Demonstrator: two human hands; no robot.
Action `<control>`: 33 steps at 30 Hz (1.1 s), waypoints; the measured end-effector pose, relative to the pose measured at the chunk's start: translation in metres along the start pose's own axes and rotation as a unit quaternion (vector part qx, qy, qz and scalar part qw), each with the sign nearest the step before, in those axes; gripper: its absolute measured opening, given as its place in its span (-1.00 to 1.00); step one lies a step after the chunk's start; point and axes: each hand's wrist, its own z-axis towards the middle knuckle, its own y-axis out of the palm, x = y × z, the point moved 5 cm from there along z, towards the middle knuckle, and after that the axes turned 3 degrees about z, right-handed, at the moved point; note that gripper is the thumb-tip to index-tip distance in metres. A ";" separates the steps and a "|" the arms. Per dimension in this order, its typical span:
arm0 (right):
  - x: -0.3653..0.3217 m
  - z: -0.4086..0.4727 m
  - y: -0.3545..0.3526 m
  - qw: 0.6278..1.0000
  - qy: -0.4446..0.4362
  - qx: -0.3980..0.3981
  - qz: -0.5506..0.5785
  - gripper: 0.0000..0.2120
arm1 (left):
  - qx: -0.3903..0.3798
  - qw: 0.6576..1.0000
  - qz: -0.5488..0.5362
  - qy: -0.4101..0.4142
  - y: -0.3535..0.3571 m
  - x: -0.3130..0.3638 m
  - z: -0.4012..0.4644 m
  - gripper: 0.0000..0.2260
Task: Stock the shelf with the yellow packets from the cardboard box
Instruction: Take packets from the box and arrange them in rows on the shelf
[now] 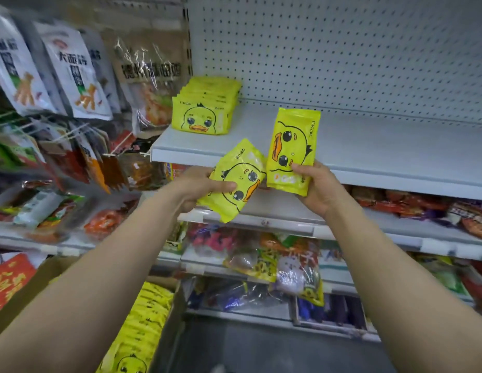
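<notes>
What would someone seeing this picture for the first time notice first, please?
Two bright yellow duck-face packets stand out at the centre: the left hand holds a tilted packet, and the right hand holds a packet turned sideways. Behind them a row of the same packets stands at the left end of the otherwise bare white shelf. More fill the cardboard box at lower left.

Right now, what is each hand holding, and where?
Left hand: a tilted yellow packet, gripped at its left edge. Right hand: another packet, held near its bottom end.
</notes>
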 end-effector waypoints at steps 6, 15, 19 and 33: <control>-0.053 0.056 -0.003 0.998 -0.044 0.008 -0.036 -0.49 | 0.011 0.991 0.129 0.029 -0.010 0.072 0.063 -0.80; -0.107 0.153 -0.021 0.995 -0.087 0.051 -0.025 -0.61 | -0.018 0.940 0.336 0.059 -0.016 0.151 0.202 -0.47; -0.121 0.180 -0.038 0.992 -0.100 0.077 -0.021 -0.63 | -0.038 0.899 0.427 0.090 -0.006 0.168 0.253 -0.69; -0.156 0.216 -0.089 0.984 -0.120 0.099 -0.084 -0.64 | -0.016 0.817 0.542 0.199 -0.010 0.196 0.340 -0.49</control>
